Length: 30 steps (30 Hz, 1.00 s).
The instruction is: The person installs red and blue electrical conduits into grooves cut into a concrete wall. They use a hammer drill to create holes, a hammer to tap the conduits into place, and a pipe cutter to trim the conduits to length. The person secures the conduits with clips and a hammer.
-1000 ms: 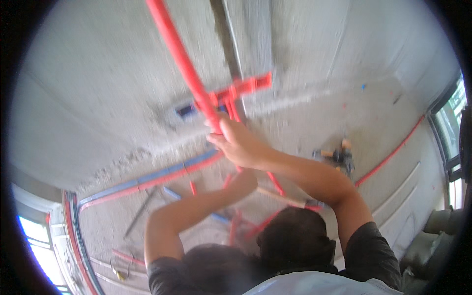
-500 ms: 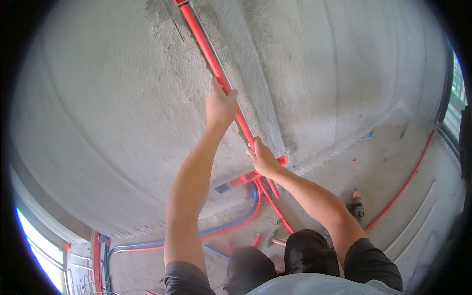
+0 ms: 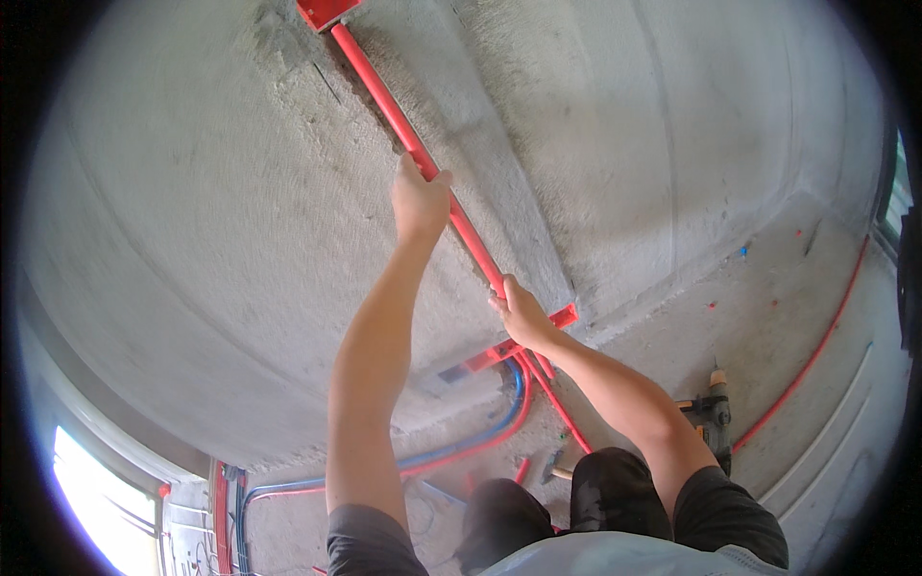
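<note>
A straight red conduit pipe [image 3: 377,93] runs slantwise along a chased groove in the grey plastered wall. My left hand [image 3: 423,199] is closed round its middle. Lower down, my right hand [image 3: 523,317] grips the same pipe near its bottom end, which the fingers partly hide. Above, the pipe's top end lies close to the lower edge of a red wall box [image 3: 325,12], cut off by the frame's top. Just below my right hand a row of red boxes [image 3: 567,315] is set in the wall, its left part blurred.
Blue and red conduits [image 3: 456,444] curve from the lower boxes along the floor to the left. A power drill [image 3: 715,408] lies on the floor at right, near a long red conduit [image 3: 805,370]. A hammer [image 3: 555,470] lies by my knees. Windows show at both sides.
The view has shifted, so more of the upper red box and the drill shows. Both hands keep their hold on the pipe, with little visible movement along it.
</note>
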### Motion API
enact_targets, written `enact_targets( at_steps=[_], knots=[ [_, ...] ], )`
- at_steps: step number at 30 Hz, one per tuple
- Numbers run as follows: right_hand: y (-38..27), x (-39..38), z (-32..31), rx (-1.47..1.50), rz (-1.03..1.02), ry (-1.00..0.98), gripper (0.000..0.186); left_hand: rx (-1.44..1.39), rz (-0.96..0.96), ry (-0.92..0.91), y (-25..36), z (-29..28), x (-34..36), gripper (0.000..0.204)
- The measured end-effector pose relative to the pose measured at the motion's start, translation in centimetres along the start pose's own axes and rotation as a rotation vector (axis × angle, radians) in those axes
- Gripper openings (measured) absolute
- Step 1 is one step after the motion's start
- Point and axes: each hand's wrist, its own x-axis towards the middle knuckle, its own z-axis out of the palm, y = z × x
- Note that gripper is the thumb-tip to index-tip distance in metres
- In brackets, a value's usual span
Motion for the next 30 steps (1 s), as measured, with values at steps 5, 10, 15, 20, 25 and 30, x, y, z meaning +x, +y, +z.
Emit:
enact_targets(
  at_steps=[5, 10, 15, 20, 25, 30],
  knots=[
    [-0.6, -0.4, 0.2, 0.041, -0.004, -0.011, 0.032, -0.034, -0.062, -0.023, 0.0, -0.9, 0.7, 0.032],
    [0.1, 0.7, -0.7, 0.044, -0.043, 0.015, 0.036, -0.124, -0.039, -0.003, 2.2, -1.3, 1.5, 0.028],
    [-0.6, 0.6, -0.5, 0.112, -0.052, 0.110, 0.040, -0.126, -0.026, 0.004, 2.7, -2.3, 2.2, 0.033],
    [2.7, -1.1, 2.1, 0.195, 0.135, 0.133, 0.053, -0.037, 0.054, 0.079, 0.3, -1.8, 3.3, 0.043],
    [6.8, -2.3, 5.2, 0.064, 0.634, 0.257, 0.085, 0.299, 0.071, 0.146, -1.4, -1.2, 4.0, 0.061],
    [15.0, -1.6, 6.5, 0.830, 0.924, 0.629, 0.019, 0.329, 0.034, 0.074, 1.3, -1.3, 6.9, 0.062]
  ],
)
